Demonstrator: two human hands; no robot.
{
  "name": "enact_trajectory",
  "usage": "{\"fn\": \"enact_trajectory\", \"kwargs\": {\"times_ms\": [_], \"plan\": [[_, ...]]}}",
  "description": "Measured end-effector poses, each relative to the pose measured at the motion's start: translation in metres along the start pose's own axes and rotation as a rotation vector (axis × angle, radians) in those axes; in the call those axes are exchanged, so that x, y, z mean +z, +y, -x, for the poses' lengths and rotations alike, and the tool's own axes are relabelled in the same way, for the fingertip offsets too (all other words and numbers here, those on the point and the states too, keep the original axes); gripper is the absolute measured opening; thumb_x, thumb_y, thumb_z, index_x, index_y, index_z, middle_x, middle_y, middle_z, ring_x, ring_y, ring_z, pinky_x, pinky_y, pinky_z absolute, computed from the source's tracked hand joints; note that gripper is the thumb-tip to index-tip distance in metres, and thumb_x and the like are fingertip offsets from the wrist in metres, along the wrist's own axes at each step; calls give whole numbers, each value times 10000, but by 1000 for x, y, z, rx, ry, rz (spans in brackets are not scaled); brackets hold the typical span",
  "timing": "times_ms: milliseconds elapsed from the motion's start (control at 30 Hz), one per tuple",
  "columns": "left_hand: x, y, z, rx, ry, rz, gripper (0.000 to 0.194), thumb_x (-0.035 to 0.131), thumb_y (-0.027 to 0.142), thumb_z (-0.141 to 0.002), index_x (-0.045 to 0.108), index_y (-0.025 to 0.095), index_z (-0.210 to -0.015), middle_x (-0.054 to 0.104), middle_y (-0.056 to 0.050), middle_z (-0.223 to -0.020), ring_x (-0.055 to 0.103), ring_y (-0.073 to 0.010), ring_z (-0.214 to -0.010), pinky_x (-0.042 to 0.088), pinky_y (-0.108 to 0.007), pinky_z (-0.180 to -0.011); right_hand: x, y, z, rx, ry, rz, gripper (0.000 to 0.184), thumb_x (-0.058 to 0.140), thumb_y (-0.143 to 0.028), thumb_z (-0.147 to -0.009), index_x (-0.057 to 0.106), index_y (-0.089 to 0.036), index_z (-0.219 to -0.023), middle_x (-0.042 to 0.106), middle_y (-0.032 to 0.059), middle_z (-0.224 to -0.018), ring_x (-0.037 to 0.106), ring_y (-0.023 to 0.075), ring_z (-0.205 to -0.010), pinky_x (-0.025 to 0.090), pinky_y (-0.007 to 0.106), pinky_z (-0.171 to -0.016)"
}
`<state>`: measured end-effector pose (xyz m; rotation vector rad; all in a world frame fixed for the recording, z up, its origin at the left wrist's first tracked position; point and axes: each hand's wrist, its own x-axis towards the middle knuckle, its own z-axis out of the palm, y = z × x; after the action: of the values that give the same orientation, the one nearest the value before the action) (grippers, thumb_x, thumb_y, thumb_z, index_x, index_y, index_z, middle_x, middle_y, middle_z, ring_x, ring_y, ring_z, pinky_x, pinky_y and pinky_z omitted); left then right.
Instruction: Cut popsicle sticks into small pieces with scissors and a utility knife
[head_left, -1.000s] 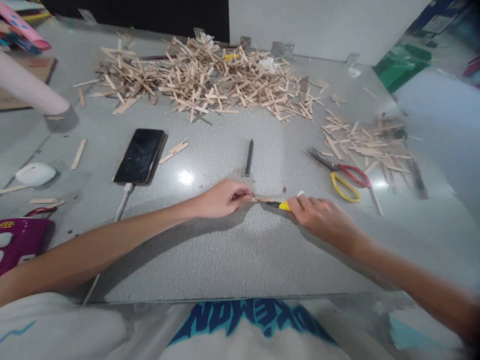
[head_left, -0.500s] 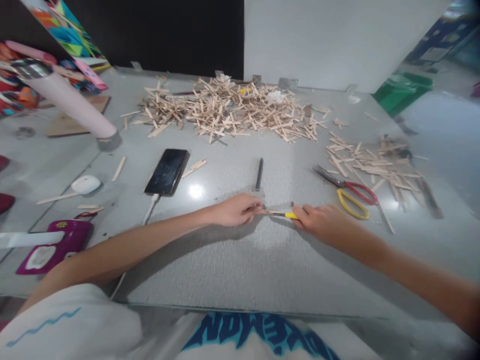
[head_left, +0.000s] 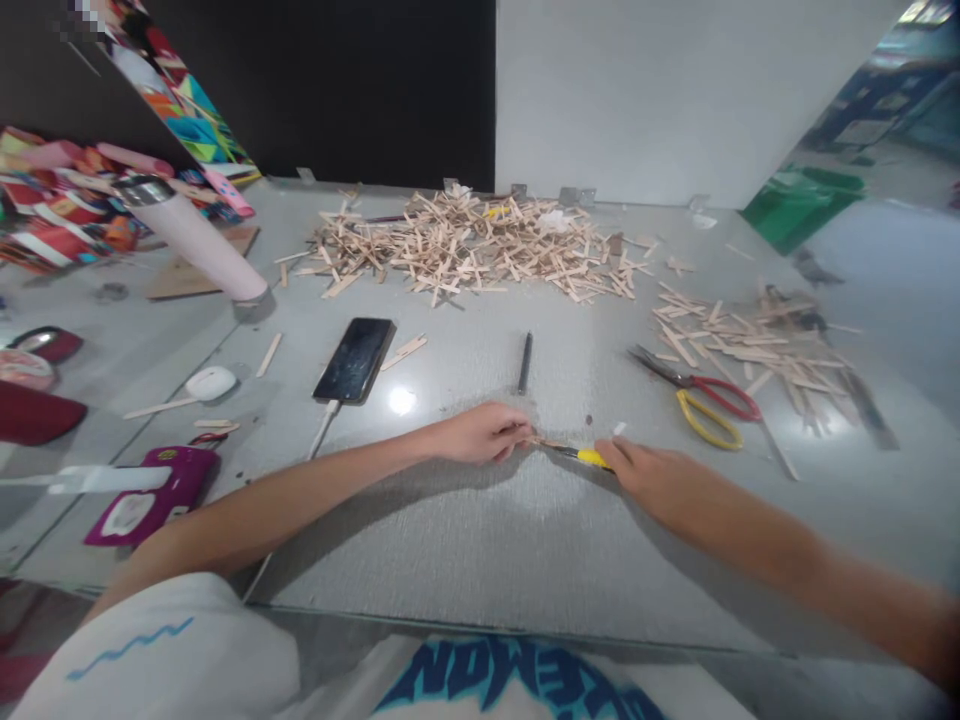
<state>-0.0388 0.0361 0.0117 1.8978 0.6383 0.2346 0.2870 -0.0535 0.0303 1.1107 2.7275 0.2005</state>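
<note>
Toward the tabletop's front edge, your left hand pinches a stick, your right hand grasps the knife; use shallow strokes, clear of fingertips.

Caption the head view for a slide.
Left hand pinching a wooden stick, right hand holding a yellow-handled knife against it, scissors nearby.

A slim, pale wooden stick is held by one end over the worktop; a yellow-handled knife is gripped beside it, dark blade directed along it.
</note>
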Motion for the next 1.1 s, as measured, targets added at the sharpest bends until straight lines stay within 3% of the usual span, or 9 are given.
{"fn": "enact_trajectory", "kwargs": {"times_ms": [133,333,567,767,933,1100], "plan": [[2,-3,0,15,19,-20,343,476,354,-1164,597,205,-880,632,17,-610,542,-115,-505,404,-246,-544,5,7,1,8,-15,-46,489,471,-44,-1047,618,-199,-1487,725,88,-1099,669,166,-720,395,309,-573],[2,-4,-1,28,30,-33,317,521,330,-1134,599,201,-855,643,14,-633,523,-106,-510,380,-241,-527,14,10,1,-29,22,-32,331,494,-211,-1164,644,-199,-1459,710,49,-980,664,171,-705,381,313,-571],[2,0,2,54,45,-42,323,486,326,-1147,594,210,-865,621,22,-611,529,-116,-493,399,-247,-524,-7,10,6,-33,97,6,293,457,-250,-1216,636,-194,-1442,713,58,-1046,682,166,-713,416,325,-614],[6,-2,2,103,93,-89,309,499,272,-1120,579,212,-828,609,28,-609,526,-117,-518,398,-258,-565,-3,11,8,-66,41,102,342,394,-295,-1236,598,-181,-1485,723,60,-985,666,171,-674,317,323,-563],[8,-4,2,131,134,-139,295,508,207,-1081,561,212,-791,588,29,-607,503,-120,-538,363,-272,-588,5,9,1,-74,-74,130,325,452,-184,-1183,598,-132,-1469,717,43,-906,628,162,-601,223,340,-538],[13,-4,4,138,174,-173,321,474,256,-1116,512,219,-799,560,32,-629,477,-121,-553,341,-279,-593,-24,-5,2,-66,-122,217,455,506,-17,-1053,579,-126,-1489,700,30,-850,638,175,-579,215,351,-549]]}}
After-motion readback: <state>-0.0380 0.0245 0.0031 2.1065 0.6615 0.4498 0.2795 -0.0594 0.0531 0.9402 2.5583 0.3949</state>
